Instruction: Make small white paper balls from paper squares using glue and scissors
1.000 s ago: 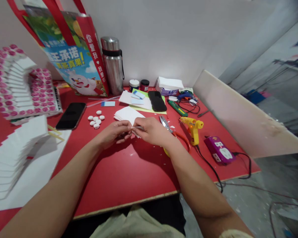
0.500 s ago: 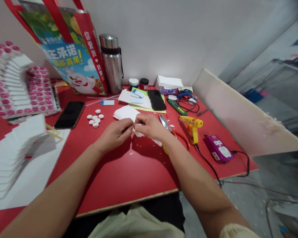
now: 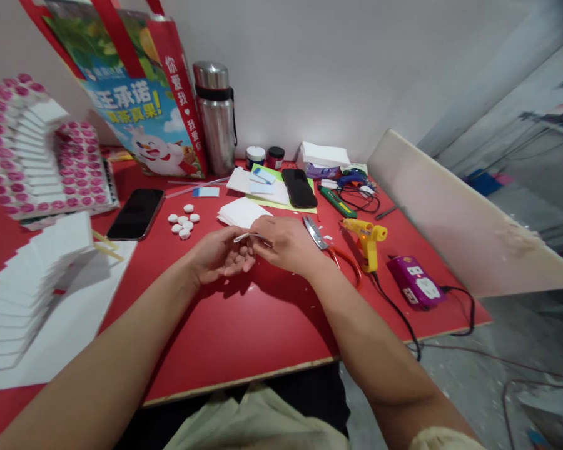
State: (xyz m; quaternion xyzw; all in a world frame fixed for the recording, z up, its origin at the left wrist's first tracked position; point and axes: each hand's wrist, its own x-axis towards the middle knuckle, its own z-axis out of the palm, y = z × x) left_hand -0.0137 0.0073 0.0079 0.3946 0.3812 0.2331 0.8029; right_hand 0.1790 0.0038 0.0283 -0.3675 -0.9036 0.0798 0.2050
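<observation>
Both my hands meet over the middle of the red table [image 3: 244, 325]. My right hand [image 3: 288, 245] pinches a small white paper strip [image 3: 244, 236] at its fingertips. My left hand [image 3: 218, 256] lies just below the strip, palm turned up, fingers loosely curled and touching the right hand's fingertips. A stack of white paper squares [image 3: 241, 212] lies just beyond the hands. Red-handled scissors [image 3: 328, 244] rest right beside my right wrist.
A yellow glue gun [image 3: 368, 240] and purple power strip [image 3: 415, 282] lie at the right. Two black phones [image 3: 136, 214] [image 3: 299, 187], white round pieces [image 3: 182, 224], a steel flask [image 3: 216, 119], a printed bag [image 3: 136, 94] and fanned white cards [image 3: 32, 281] surround the work spot.
My left hand has let go of the strip and turned palm up below it. My right hand now holds the strip alone, slightly raised. The white scrap under my hands is gone from sight.
</observation>
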